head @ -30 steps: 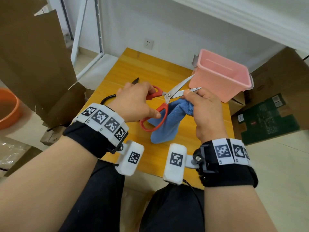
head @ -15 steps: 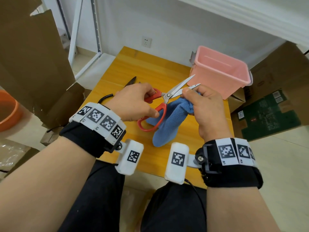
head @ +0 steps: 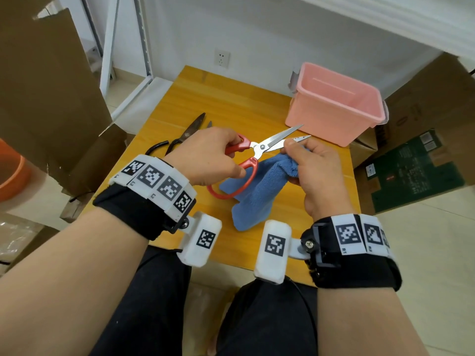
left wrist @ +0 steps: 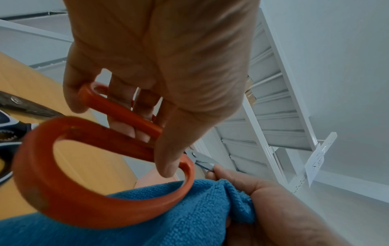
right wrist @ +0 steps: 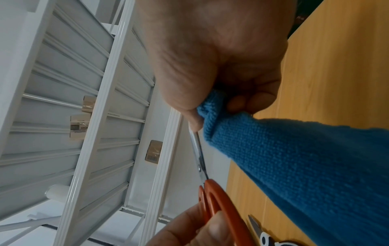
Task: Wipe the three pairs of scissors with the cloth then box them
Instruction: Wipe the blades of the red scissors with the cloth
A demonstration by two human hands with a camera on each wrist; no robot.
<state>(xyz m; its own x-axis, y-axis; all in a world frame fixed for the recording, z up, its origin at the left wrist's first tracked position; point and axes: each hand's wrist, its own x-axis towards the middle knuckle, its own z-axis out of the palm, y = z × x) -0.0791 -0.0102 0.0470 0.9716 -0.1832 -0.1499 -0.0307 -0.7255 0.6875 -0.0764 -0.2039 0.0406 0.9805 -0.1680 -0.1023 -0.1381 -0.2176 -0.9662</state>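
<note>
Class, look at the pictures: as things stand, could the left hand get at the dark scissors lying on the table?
Probably not yet. The left hand grips the red scissors, so it is occupied. The dark scissors lie uncovered on the table just beyond it, so the way looks free once it lets go.

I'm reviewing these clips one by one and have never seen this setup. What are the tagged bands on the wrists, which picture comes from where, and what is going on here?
No robot here: a person works with bare hands. The black wristbands with printed tags carry small cameras. The wide picture comes from a head camera looking down; the other two look along each hand.

The left hand holds the red-handled scissors by the handles, blades open. The right hand pinches a blue cloth against the lower blade, so the grip suggests wiping.

On the wooden table lie dark metal scissors, with another blade tip just showing beside them. A pink plastic box stands at the far right, nothing visible inside. The wrist pictures also show part of a further pair near the left hand.
</note>
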